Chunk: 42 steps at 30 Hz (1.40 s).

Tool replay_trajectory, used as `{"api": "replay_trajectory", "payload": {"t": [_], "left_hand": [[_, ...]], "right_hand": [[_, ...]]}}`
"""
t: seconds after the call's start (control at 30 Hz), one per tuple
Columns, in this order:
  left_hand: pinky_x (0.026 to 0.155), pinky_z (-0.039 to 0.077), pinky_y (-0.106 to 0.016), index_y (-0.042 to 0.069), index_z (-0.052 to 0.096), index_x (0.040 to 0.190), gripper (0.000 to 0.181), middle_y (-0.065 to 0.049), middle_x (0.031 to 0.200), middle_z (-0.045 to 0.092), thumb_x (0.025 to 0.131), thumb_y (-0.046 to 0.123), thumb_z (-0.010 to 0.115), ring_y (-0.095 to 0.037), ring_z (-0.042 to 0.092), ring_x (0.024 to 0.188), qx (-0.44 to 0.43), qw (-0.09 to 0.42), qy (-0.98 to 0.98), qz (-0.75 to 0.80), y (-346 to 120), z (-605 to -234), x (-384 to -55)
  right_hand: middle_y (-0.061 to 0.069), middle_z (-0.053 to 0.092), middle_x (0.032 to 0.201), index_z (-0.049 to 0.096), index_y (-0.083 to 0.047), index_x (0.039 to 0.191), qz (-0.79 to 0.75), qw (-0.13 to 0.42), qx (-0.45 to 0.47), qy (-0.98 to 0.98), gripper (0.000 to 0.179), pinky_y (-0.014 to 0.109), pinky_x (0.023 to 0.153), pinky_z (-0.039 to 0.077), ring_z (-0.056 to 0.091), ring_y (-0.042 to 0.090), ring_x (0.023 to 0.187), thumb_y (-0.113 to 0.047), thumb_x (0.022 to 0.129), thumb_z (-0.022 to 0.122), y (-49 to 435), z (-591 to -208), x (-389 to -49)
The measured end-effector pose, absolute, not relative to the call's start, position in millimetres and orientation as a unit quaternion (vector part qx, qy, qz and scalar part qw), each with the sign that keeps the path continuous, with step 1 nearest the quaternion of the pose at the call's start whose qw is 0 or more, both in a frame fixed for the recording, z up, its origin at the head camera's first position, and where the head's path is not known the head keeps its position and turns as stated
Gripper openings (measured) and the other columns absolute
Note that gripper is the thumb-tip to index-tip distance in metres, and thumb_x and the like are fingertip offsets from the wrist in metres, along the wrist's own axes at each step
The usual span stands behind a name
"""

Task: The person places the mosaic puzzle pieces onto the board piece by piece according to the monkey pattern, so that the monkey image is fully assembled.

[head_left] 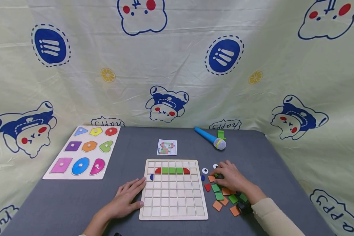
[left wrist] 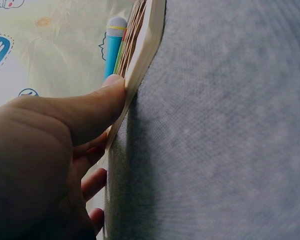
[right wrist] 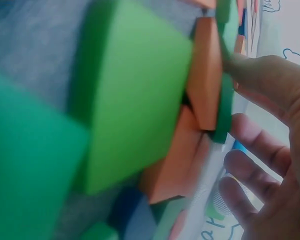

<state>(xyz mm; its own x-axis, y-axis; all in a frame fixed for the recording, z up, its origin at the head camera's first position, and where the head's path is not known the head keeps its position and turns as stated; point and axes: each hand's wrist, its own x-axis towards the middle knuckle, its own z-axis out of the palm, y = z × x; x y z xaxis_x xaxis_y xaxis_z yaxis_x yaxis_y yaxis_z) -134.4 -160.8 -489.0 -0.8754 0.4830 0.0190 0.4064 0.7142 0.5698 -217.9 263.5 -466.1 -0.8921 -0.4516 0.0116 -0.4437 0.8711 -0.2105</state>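
A white grid board point(head_left: 173, 209) lies on the table. One of its upper rows holds three green squares point(head_left: 172, 170) between two red quarter-round pieces; a blue piece point(head_left: 151, 177) sits below at the left. My left hand point(head_left: 125, 198) rests at the board's left edge, fingers extended and thumb touching the rim point(left wrist: 140, 65). Over the loose tiles on the right, my right hand point(head_left: 233, 177) pinches a green tile point(head_left: 216, 175) between thumb and index finger. Around it lie orange tiles point(head_left: 217, 205), green tiles point(head_left: 219, 196), a red piece point(head_left: 207, 187) and white eye-like discs point(head_left: 205, 171).
Behind the board lies a small picture card point(head_left: 167, 147). A blue toy microphone point(head_left: 206, 136) is at the back right beside a green piece point(head_left: 221, 134). At the left is a shape puzzle board point(head_left: 85, 154) with knobbed pieces. A patterned curtain point(head_left: 177, 72) closes off the back.
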Motion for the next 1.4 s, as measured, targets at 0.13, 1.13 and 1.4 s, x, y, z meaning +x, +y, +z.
{"api": "replay_trajectory", "payload": {"t": [0.13, 1.13, 1.4], "left_hand": [[0.104, 0.018, -0.063, 0.01, 0.035, 0.146, 0.068, -0.006, 0.154, 0.032, 0.089, 0.033, 0.062, -0.036, 0.027, 0.14, 0.238, 0.071, 0.923, 0.293, -161, -488, -134], [0.103, 0.019, -0.062, 0.009, 0.035, 0.146, 0.068, -0.007, 0.155, 0.031, 0.089, 0.032, 0.062, -0.036, 0.027, 0.14, 0.239, 0.075, 0.923, 0.291, -159, -487, -134], [0.102, 0.02, -0.062, 0.009, 0.036, 0.145, 0.067, -0.007, 0.154, 0.032, 0.089, 0.033, 0.062, -0.037, 0.028, 0.14, 0.236, 0.075, 0.924, 0.292, -159, -486, -134]], "right_hand": [[-0.005, 0.056, 0.095, 0.072, -0.029, 0.102, -0.111, 0.017, -0.232, 0.966, 0.021, 0.033, 0.076, 0.03, 0.039, 0.012, 0.089, -0.029, 0.081, 0.073, 261, -462, -216], [-0.007, 0.056, 0.089, 0.073, -0.024, 0.094, -0.135, -0.074, -0.332, 0.931, 0.018, 0.031, 0.077, 0.036, 0.042, 0.009, 0.086, -0.032, 0.078, 0.074, 133, -459, -200], [-0.007, 0.058, 0.09, 0.073, -0.025, 0.094, -0.107, -0.063, -0.314, 0.941, 0.016, 0.032, 0.08, 0.037, 0.042, 0.011, 0.085, -0.033, 0.08, 0.072, 99, -456, -205]]}}
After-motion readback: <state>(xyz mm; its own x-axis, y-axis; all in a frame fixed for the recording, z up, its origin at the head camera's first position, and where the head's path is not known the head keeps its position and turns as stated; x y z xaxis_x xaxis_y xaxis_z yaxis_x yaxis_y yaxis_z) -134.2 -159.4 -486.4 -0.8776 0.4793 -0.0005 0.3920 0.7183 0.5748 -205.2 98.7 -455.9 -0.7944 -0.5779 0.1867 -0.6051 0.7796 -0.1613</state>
